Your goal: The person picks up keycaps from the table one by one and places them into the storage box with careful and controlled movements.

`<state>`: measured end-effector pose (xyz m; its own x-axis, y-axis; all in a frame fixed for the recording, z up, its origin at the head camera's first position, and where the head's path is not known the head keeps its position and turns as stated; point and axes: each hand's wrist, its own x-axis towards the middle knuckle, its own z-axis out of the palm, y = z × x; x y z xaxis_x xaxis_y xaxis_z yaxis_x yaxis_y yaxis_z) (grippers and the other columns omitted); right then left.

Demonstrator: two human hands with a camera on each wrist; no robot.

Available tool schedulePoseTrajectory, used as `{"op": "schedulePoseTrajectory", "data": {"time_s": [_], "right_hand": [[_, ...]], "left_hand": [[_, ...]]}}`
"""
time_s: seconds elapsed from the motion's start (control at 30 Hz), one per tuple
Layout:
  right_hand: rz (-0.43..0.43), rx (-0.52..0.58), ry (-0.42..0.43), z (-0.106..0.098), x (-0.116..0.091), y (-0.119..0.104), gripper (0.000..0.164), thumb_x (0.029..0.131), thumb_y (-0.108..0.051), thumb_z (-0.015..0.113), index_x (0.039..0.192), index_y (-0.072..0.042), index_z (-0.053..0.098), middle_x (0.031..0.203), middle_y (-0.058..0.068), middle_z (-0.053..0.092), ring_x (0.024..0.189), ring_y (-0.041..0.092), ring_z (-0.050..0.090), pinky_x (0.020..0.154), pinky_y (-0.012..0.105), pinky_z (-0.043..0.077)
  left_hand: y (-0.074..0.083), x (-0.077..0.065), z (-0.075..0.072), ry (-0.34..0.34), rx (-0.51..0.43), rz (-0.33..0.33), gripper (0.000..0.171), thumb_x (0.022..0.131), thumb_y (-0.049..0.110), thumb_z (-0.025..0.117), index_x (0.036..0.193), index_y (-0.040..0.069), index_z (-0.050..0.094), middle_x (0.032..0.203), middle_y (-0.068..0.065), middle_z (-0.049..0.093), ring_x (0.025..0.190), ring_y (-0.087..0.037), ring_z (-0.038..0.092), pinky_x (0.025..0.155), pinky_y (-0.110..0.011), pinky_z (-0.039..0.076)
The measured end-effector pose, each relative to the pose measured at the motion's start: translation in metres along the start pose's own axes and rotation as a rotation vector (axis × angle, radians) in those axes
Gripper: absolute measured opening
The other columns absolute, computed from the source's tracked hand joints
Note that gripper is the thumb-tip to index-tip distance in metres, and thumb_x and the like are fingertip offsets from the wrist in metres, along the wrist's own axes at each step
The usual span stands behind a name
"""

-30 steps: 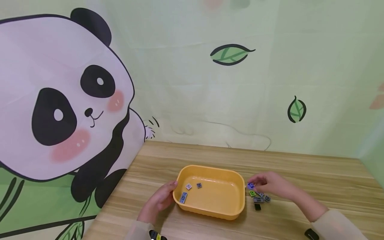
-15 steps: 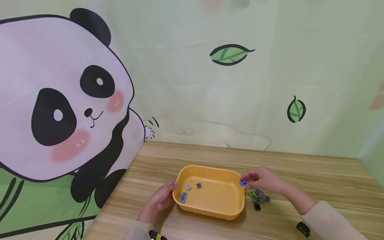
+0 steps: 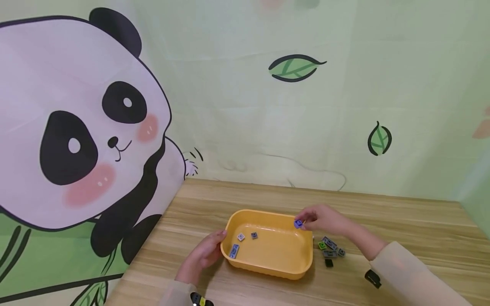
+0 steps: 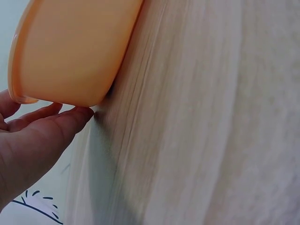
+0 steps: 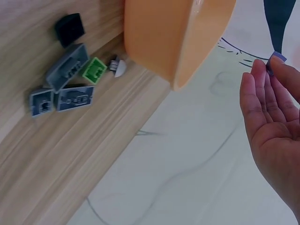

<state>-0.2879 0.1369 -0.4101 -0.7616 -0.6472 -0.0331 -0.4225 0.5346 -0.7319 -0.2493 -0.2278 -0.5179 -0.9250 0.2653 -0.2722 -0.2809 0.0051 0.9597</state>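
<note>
My right hand (image 3: 323, 219) pinches a small blue-purple toy brick (image 3: 298, 224) between thumb and fingertips, above the back right rim of a yellow plastic tray (image 3: 268, 272). In the right wrist view, only a sliver of that brick (image 5: 280, 56) shows past the thumb. At the tray's left end, my left hand (image 3: 204, 255) holds the rim and outer wall, with its fingertips partly hidden in the left wrist view. Inside the tray lie a white brick (image 3: 240, 237), a dark square brick (image 3: 254, 235) and a longer grey-blue brick (image 3: 234, 251).
Right of the tray, a loose cluster holds a green brick (image 3: 322, 245), several grey bricks (image 3: 330, 253) and a black brick (image 3: 329, 263). A small grey-and-white piece (image 5: 117, 66) lies by the tray's wall. The wooden table (image 3: 413, 225) meets a panda-print backdrop (image 3: 245, 106).
My right hand has carried the blue-purple brick leftward from beside the cluster, past the tray's right rim to over its back right part. My left hand and the tray have stayed in place.
</note>
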Motion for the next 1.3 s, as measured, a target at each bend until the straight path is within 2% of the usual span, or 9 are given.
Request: {"op": "schedulePoseTrajectory", "data": {"time_s": [0.27, 0.5, 0.6, 0.87, 1.17, 1.3], "right_hand": [[-0.035, 0.01, -0.017, -0.002, 0.015, -0.008, 0.026, 0.094, -0.006, 0.069, 0.117, 0.006, 0.071, 0.104, 0.019, 0.076, 0.088, 0.01, 0.067, 0.076, 0.021, 0.057], [0.003, -0.011, -0.036, 0.0, 0.032, -0.015, 0.025, 0.094, -0.006, 0.07, 0.116, 0.004, 0.071, 0.102, 0.013, 0.076, 0.091, 0.013, 0.068, 0.082, 0.028, 0.059], [-0.009, -0.028, -0.042, 0.002, 0.039, -0.018, 0.025, 0.093, -0.005, 0.07, 0.117, 0.004, 0.071, 0.102, 0.013, 0.076, 0.093, 0.016, 0.07, 0.084, 0.03, 0.06], [-0.016, -0.063, -0.058, 0.006, 0.059, -0.026, 0.024, 0.094, -0.008, 0.07, 0.116, 0.001, 0.072, 0.102, 0.01, 0.076, 0.094, 0.015, 0.069, 0.085, 0.03, 0.06], [-0.017, -0.083, -0.07, 0.01, 0.074, -0.04, 0.025, 0.094, -0.009, 0.07, 0.117, -0.001, 0.073, 0.104, 0.009, 0.076, 0.098, 0.018, 0.069, 0.09, 0.034, 0.059], [-0.003, -0.092, -0.069, 0.014, 0.08, -0.044, 0.025, 0.093, -0.008, 0.07, 0.117, -0.002, 0.073, 0.105, 0.009, 0.076, 0.1, 0.019, 0.069, 0.092, 0.035, 0.059]], "left_hand": [[-0.001, 0.001, 0.0, -0.007, -0.006, -0.002, 0.058, 0.113, 0.022, 0.027, 0.155, -0.017, 0.018, 0.161, -0.036, 0.027, 0.149, -0.034, 0.033, 0.127, -0.051, 0.025], [0.001, 0.002, 0.0, -0.01, 0.007, 0.002, 0.058, 0.113, 0.023, 0.028, 0.154, -0.017, 0.021, 0.16, -0.036, 0.029, 0.146, -0.031, 0.037, 0.126, -0.048, 0.029], [0.001, 0.001, 0.0, -0.014, 0.013, 0.001, 0.058, 0.113, 0.023, 0.028, 0.154, -0.017, 0.021, 0.16, -0.036, 0.03, 0.145, -0.03, 0.038, 0.126, -0.049, 0.029], [0.0, 0.002, -0.001, -0.031, 0.019, 0.01, 0.057, 0.113, 0.022, 0.027, 0.154, -0.018, 0.021, 0.158, -0.037, 0.031, 0.142, -0.028, 0.041, 0.124, -0.047, 0.032], [0.0, 0.002, -0.001, -0.026, 0.013, 0.018, 0.058, 0.113, 0.023, 0.029, 0.153, -0.018, 0.022, 0.157, -0.037, 0.033, 0.136, -0.022, 0.046, 0.113, -0.031, 0.042], [0.0, 0.002, 0.0, -0.026, 0.012, 0.016, 0.058, 0.113, 0.023, 0.03, 0.153, -0.018, 0.022, 0.157, -0.036, 0.034, 0.135, -0.02, 0.047, 0.111, -0.029, 0.042]]}}
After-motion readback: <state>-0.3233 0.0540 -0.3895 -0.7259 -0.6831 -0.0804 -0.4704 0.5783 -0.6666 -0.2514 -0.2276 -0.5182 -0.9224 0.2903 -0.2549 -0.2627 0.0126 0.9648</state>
